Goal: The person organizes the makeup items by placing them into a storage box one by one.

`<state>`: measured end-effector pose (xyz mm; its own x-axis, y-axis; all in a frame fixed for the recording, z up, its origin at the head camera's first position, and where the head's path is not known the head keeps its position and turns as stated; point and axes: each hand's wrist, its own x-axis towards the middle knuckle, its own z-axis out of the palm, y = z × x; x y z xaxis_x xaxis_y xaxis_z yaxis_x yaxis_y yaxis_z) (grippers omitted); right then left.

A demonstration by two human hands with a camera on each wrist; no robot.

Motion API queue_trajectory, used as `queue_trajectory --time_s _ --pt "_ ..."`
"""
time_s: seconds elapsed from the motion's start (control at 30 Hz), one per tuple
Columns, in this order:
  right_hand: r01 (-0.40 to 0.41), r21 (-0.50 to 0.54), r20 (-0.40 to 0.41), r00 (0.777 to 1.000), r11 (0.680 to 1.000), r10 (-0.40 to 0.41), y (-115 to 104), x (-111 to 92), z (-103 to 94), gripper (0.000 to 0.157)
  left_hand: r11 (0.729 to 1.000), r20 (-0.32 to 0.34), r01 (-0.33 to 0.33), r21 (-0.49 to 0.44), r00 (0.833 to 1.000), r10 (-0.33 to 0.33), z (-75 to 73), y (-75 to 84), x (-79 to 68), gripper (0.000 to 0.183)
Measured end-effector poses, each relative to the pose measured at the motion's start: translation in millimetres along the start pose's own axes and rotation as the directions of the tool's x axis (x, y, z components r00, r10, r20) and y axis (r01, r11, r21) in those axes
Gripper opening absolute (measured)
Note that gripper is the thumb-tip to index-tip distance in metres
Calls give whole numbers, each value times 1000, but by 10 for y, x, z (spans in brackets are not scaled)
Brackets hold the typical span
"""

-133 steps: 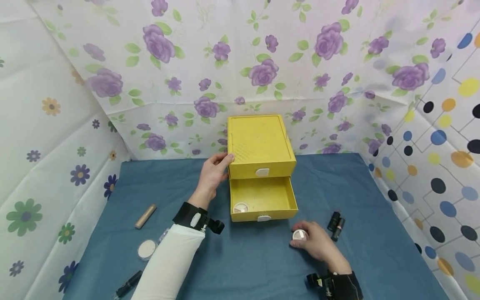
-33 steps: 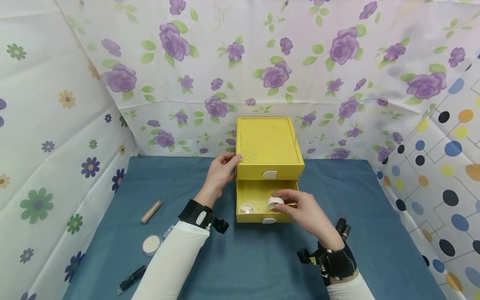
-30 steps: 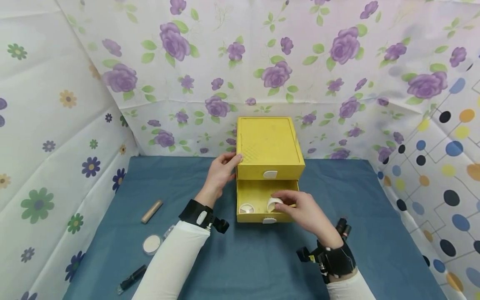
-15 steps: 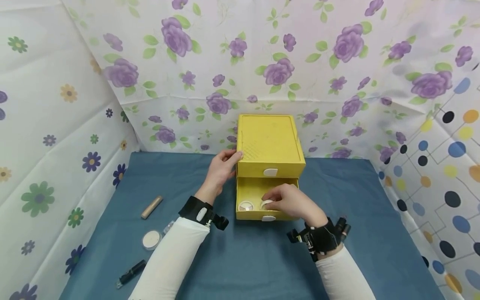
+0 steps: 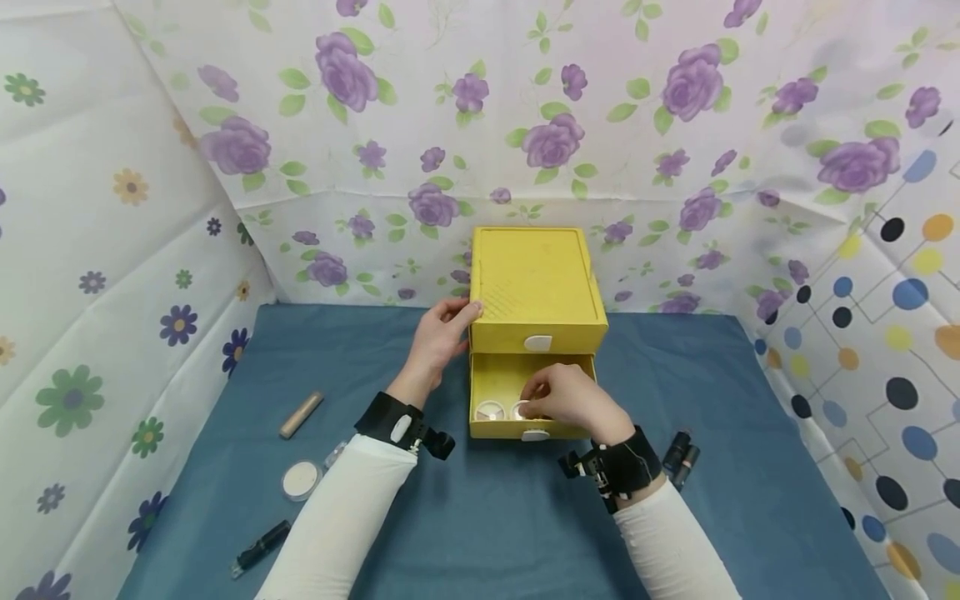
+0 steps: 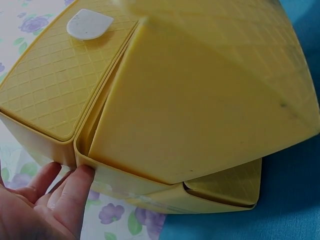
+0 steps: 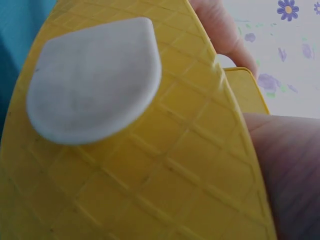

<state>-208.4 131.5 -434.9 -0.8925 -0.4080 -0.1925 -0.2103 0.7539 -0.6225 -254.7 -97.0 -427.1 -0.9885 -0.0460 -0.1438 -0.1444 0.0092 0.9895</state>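
A yellow two-drawer cabinet (image 5: 536, 275) stands at the back middle, its lower drawer (image 5: 491, 429) pulled out. My left hand (image 5: 438, 337) rests against the cabinet's left side, thumb at the top front corner; in the left wrist view its fingertips (image 6: 82, 175) touch the side wall near the seam. Inside the lower drawer, my right hand (image 5: 566, 396) pinches a small round white case (image 5: 518, 410), partly covered by the fingers. Just left of it lies a similar round case (image 5: 491, 411). The drawer's white handle (image 7: 95, 80) and front hide most of the right hand's fingers in the right wrist view.
On the blue cloth (image 5: 480, 533) at left lie a gold tube (image 5: 302, 414), a round powder case (image 5: 301, 480), a small clear item (image 5: 335, 454) and a black tube (image 5: 260, 547). Two dark tubes (image 5: 681, 458) lie right of the right wrist. Patterned sheets surround the cloth.
My right hand has carried the round case from the cloth into the lower drawer, then lowered it and slid left towards the other case. The left hand stays at the cabinet's side.
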Motion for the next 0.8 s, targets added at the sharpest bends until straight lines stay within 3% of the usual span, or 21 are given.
queue_trajectory --time_s 0.47,0.7,0.8 --pt "-1 39 22 1000 999 0 -17 -27 -7 9 1000 1 2 -1 1000 -2 -6 2 -7 65" --pt "-2 50 5 1000 999 2 -8 -38 -6 9 1000 6 3 -3 1000 -3 -4 -5 -3 65" --pt "3 34 -37 999 999 -1 -3 -60 -17 12 1000 10 2 -1 1000 -2 -1 -5 -8 65"
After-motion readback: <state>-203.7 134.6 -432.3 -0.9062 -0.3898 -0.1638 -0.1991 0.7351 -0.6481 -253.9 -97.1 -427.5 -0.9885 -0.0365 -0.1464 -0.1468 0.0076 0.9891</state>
